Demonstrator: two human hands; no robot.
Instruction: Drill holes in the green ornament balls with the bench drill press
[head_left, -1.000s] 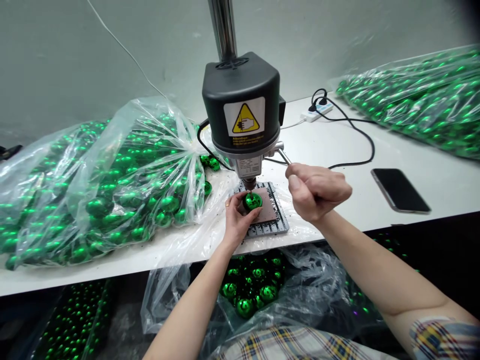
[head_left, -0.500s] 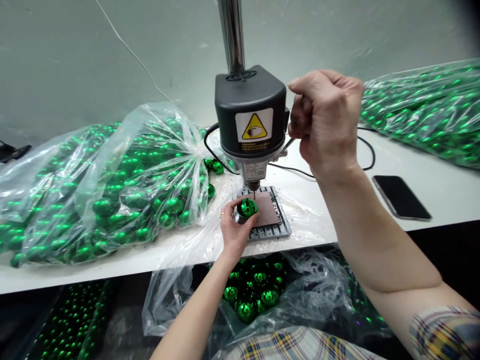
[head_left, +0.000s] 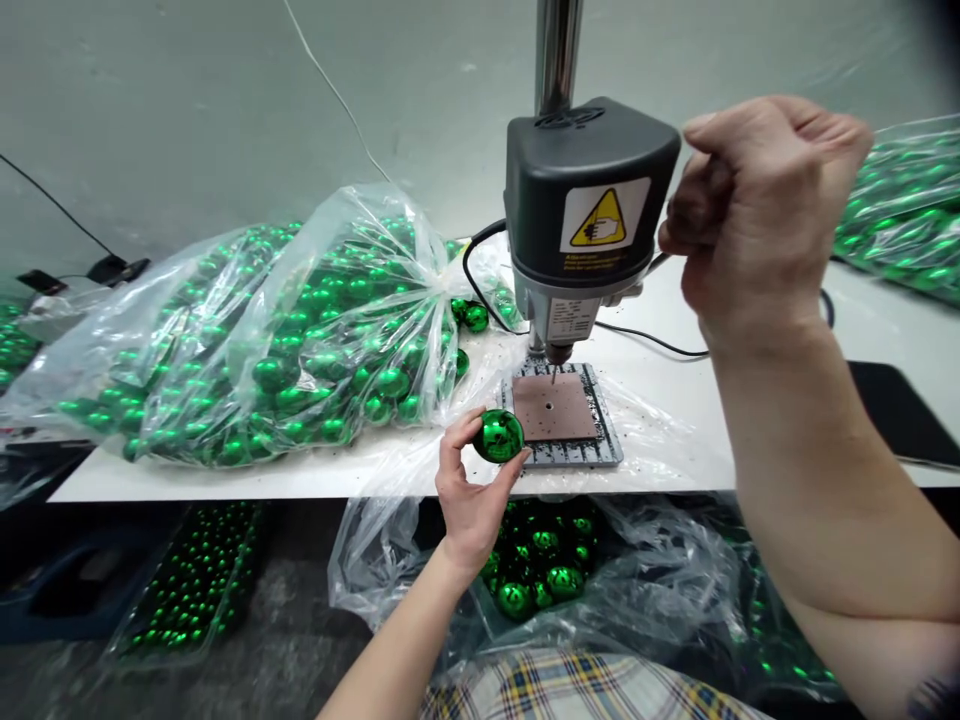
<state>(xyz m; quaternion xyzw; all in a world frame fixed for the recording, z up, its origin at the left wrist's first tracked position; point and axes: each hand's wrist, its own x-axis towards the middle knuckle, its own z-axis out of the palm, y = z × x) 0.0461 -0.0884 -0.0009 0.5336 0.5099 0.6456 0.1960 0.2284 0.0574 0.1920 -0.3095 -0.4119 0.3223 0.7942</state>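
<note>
A shiny green ball (head_left: 501, 435) is pinched between the thumb and fingers of my left hand (head_left: 471, 500), in front of the drill press base (head_left: 574, 453). On the base lies a pinkish-brown square board (head_left: 576, 418) with a small hole in it. The drill press head (head_left: 589, 190), dark grey with a yellow warning label, hangs above; its thin bit points down over the board, apart from the ball. My right hand (head_left: 765, 200) is closed beside the head on its feed lever (head_left: 658, 263), most of which the fingers hide.
A big clear bag of green balls (head_left: 300, 340) rests left on the white table (head_left: 300, 482), another bag (head_left: 907, 210) at far right. Below the table's front edge is an open plastic bag (head_left: 660, 570) with green balls. A phone (head_left: 896, 410) lies right, partly behind my arm.
My left hand has drawn the green ball off the board towards me and the left. The whole view has shifted, so the drill press appears further right. My right hand stays by the head.
</note>
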